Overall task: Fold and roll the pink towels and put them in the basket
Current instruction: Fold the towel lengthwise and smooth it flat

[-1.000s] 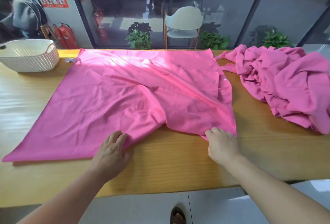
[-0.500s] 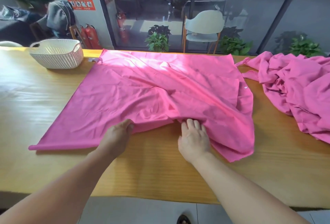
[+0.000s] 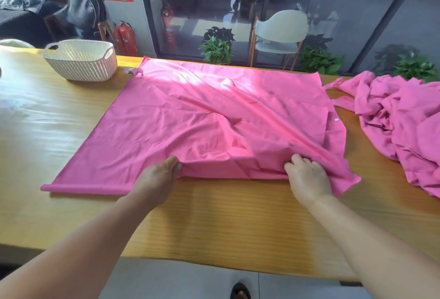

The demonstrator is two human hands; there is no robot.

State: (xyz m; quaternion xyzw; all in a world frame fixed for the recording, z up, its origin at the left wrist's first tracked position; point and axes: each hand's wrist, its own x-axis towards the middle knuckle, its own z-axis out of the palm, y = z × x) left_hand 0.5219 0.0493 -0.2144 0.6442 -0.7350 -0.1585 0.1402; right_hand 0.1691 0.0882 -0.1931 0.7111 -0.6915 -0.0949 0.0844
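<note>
Towel [image 3: 190, 117] spread on table [image 3: 214, 222], wrinkled. Our left hand [image 3: 158, 179] and right hand [image 3: 308, 177] both pinch its near edge. Basket [image 3: 81, 60] far left. We should lift evenly, matching corners before folding.

I'm looking across a long wooden table [image 3: 214, 222] with sunlight glaring on its left side. Beyond it stands dark floor-to-ceiling glass [image 3: 333, 1], a pale chair [image 3: 281, 29], green potted plants [image 3: 217, 46], red fire extinguishers [image 3: 125, 36] and a grey wall [image 3: 135, 13].
</note>
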